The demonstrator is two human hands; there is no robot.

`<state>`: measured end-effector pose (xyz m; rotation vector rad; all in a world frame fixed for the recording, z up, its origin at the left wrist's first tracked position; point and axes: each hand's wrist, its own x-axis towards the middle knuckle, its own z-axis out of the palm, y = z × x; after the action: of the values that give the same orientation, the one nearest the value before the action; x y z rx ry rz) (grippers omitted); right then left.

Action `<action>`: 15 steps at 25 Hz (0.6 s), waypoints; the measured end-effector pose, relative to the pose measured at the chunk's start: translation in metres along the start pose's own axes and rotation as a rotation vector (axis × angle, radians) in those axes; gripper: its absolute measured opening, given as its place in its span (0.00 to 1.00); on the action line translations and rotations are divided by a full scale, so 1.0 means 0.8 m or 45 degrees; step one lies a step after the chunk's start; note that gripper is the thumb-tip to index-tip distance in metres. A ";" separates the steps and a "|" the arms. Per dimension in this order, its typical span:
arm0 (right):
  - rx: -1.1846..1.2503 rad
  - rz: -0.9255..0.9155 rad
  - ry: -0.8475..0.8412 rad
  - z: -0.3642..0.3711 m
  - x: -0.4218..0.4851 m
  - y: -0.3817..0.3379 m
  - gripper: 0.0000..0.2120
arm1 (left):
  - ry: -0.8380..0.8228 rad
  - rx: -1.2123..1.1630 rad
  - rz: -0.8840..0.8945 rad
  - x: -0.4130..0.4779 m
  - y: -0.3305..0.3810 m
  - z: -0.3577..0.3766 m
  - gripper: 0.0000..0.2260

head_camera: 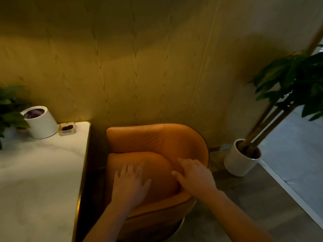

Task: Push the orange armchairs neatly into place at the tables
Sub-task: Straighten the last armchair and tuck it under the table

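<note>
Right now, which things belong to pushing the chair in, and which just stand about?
For the job: armchair, table, left hand, right hand.
Standing about: white tub, small clear box, potted plant, leafy plant.

I see the orange armchair (157,140) standing just beside the white table (35,172), a narrow dark gap between them. The left hand (130,182) lies flat on the seat cushion with fingers spread, while the right hand (194,175) rests with straight fingers where the cushion meets the chair's curved inner wall. A white plant pot (239,159) stands on the floor to the right.
</note>
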<state>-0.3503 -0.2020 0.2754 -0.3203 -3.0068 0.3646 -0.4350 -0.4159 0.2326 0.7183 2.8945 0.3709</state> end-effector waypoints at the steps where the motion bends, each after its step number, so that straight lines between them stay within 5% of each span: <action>1: 0.005 -0.015 0.000 0.000 0.016 0.007 0.28 | 0.009 0.004 -0.016 0.011 0.004 -0.001 0.30; 15: 0.021 -0.674 -0.322 0.039 0.255 0.140 0.29 | 0.133 -0.013 -0.767 0.124 0.122 0.058 0.30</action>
<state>-0.5302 -0.0579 0.2316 0.5568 -3.1579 0.3984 -0.4703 -0.2759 0.2074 -0.1950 3.0090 0.3474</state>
